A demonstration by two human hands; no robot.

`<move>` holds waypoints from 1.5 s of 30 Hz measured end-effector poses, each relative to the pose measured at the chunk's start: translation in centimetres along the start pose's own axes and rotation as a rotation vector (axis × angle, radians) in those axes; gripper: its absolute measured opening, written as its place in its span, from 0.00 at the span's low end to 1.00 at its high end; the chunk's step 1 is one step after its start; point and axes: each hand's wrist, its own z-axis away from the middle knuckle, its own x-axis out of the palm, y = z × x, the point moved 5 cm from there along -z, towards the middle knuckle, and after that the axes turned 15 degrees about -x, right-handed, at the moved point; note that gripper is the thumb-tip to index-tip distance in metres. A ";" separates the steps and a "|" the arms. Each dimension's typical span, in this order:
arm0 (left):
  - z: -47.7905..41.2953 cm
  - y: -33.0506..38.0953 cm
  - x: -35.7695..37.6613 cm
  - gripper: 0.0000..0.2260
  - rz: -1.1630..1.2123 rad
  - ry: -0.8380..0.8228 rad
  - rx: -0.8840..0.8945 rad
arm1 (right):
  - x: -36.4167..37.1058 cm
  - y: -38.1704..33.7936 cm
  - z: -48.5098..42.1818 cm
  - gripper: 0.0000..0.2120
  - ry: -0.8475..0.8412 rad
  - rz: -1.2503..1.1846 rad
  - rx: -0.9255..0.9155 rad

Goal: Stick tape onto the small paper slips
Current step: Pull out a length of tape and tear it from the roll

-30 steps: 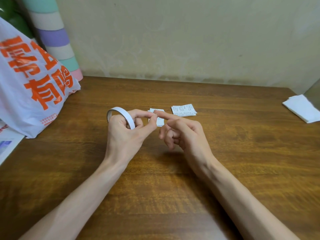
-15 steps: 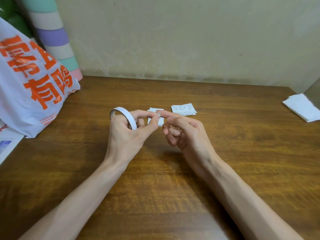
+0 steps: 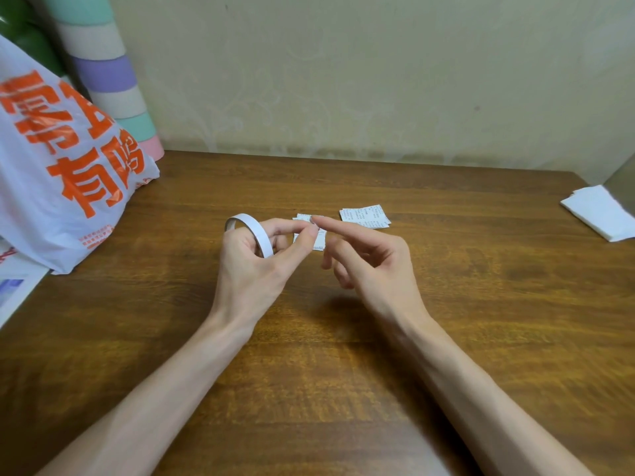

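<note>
The left hand (image 3: 254,269) still pinches the tape roll (image 3: 256,230) while the right hand (image 3: 371,266) has opened, one finger poking its loose end, so the paper slips (image 3: 366,217) probably still wait.

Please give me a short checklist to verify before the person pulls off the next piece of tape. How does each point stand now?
1. Roll held securely: ok. The left hand grips the tape roll.
2. Free tape end found: cannot tell. It is too small to see where the left thumb and forefinger pinch.
3. Right hand free to pull: ok. Its forefinger is straight and it holds nothing visible.
4. Slip ready: ok. One paper slip lies flat on the table just behind the fingertips.
5. More slips near: ok. A small stack lies to the right, apart from it.
</note>
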 end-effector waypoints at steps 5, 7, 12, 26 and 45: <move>-0.1 -0.4 0.0 0.05 0.071 -0.023 -0.088 | -0.2 -0.2 -0.1 0.17 -0.034 0.133 -0.106; -0.2 -0.5 0.0 0.05 0.084 -0.023 -0.108 | -0.1 -0.4 -0.1 0.18 -0.050 0.172 -0.138; -0.2 -0.6 -0.1 0.04 0.086 -0.027 -0.117 | -0.2 -0.3 0.0 0.18 -0.071 0.230 -0.161; -0.3 -0.7 -0.1 0.04 0.052 -0.090 -0.126 | -0.5 0.2 -0.1 0.12 -0.021 -0.061 0.034; -0.3 -0.7 0.0 0.04 -0.002 -0.089 -0.109 | -0.7 0.7 0.2 0.11 0.025 -0.175 0.223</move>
